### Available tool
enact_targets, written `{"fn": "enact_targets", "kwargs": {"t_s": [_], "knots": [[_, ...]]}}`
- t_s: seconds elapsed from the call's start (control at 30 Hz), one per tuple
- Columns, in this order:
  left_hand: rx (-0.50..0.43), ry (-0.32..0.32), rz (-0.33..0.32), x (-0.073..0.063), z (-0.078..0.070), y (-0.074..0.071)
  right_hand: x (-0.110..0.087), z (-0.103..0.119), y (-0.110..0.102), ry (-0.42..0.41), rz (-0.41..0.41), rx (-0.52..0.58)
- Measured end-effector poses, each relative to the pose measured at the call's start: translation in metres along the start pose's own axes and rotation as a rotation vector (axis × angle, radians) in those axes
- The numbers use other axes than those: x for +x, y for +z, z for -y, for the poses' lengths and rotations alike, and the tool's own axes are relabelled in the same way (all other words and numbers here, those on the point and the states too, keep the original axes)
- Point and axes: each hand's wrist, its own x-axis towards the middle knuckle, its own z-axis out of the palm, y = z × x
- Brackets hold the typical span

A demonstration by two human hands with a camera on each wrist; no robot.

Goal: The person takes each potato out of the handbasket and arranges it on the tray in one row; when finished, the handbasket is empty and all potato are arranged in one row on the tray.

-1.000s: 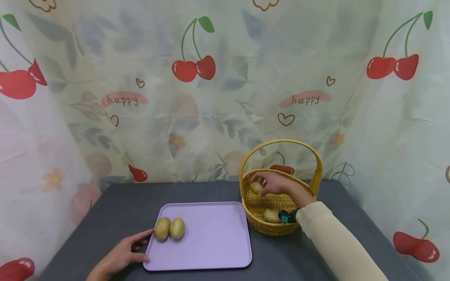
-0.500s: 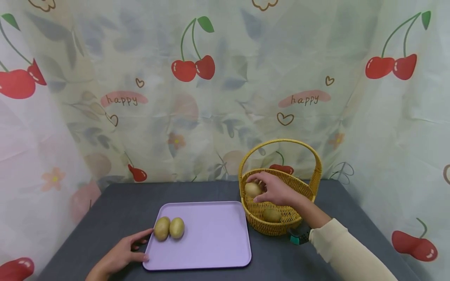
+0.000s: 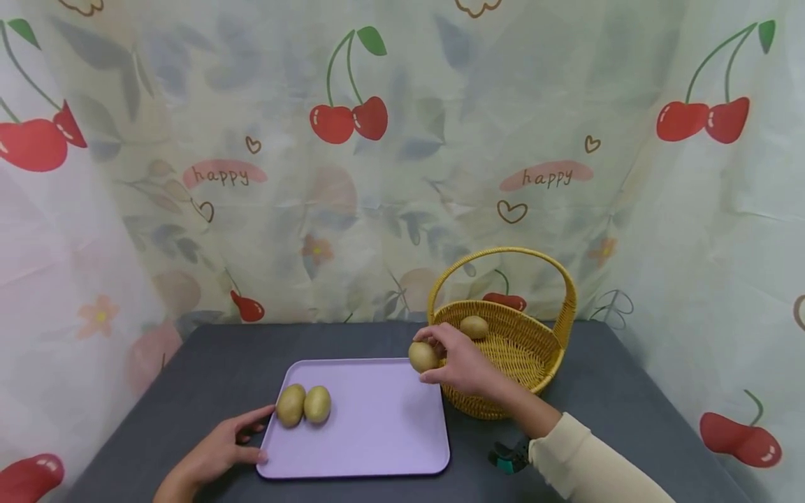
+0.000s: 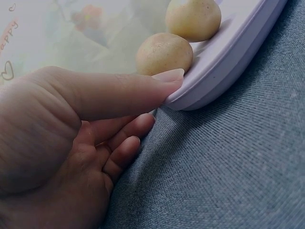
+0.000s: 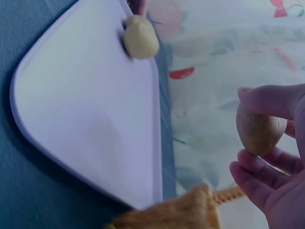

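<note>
My right hand (image 3: pixel 462 363) pinches a potato (image 3: pixel 424 357) between thumb and fingers, above the tray's back right corner and beside the basket's left rim. In the right wrist view this potato (image 5: pixel 259 128) hangs clear of the tray. Two more potatoes (image 3: pixel 291 405) lie side by side at the left of the lilac tray (image 3: pixel 377 426). My left hand (image 3: pixel 216 447) touches the tray's left edge with thumb and index finger; in the left wrist view the thumb (image 4: pixel 128 93) lies at its rim. Another potato (image 3: pixel 474 327) sits at the back of the wicker basket (image 3: pixel 522 349).
The basket's tall handle (image 3: pixel 503 250) arches above it, right of the tray. Dark grey cloth (image 3: pixel 226 363) covers the table. A printed curtain (image 3: pixel 402 209) closes off the back and sides. My right forearm and sleeve (image 3: pixel 591 454) cross the right front.
My right hand has lifted a potato out of the basket and carried it left, toward the tray. A potato at the basket's back now shows; the front one is hidden. The left hand stays put.
</note>
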Motion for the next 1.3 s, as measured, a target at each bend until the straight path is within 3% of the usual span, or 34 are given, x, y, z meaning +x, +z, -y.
{"fn": "enact_targets", "kwargs": {"t_s": [0.3,0.57,0.9,1.1,1.3], "knots": [[-0.002,-0.004,0.007,0.000,0.001,-0.001,0.009,0.003,0.039,0.016,0.005,0.011],[-0.001,0.006,0.013,0.000,0.002,-0.001,0.019,0.005,0.085,0.133,0.020,0.033],[-0.006,-0.009,0.020,0.001,0.002,0.000,0.033,0.003,0.136,0.193,-0.015,0.016],[0.005,-0.014,0.009,0.000,0.001,0.000,0.038,0.004,0.157,0.243,-0.034,0.028],[0.007,0.027,0.016,0.002,0.003,-0.001,0.041,0.006,0.170,0.264,-0.048,-0.030]]}}
